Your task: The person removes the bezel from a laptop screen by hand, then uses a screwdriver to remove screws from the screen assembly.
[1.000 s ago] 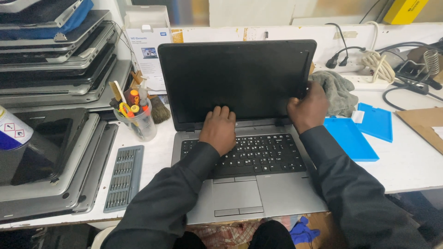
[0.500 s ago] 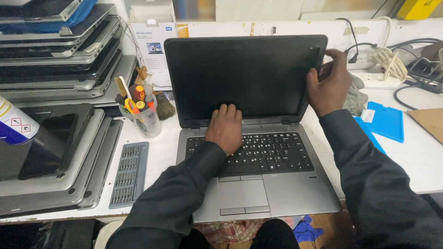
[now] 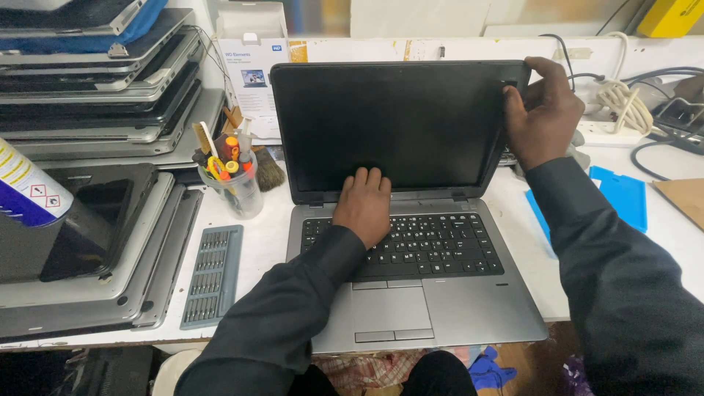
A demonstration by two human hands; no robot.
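Observation:
An open silver laptop (image 3: pixel 469 301) with a dark, blank screen (image 3: pixel 396 125) stands on the white bench in front of me. My left hand (image 3: pixel 364 205) rests palm down on the top of the black keyboard, its fingertips touching the lower edge of the screen near the hinge. My right hand (image 3: pixel 541 114) grips the upper right corner of the lid, thumb on the front bezel and fingers behind it. Both sleeves are black.
Several laptops (image 3: pixel 95 73) are stacked at the left, more lie flat below them (image 3: pixel 110 249). A clear cup of tools (image 3: pixel 233 180), a grey bit tray (image 3: pixel 211 275), a spray can (image 3: pixel 26 187), blue sheets (image 3: pixel 623 194), cables and a power strip (image 3: pixel 631 110) surround the laptop.
My right hand has climbed from the lid's lower right side to its upper right corner. The screen stands more upright. My left hand stays at the hinge.

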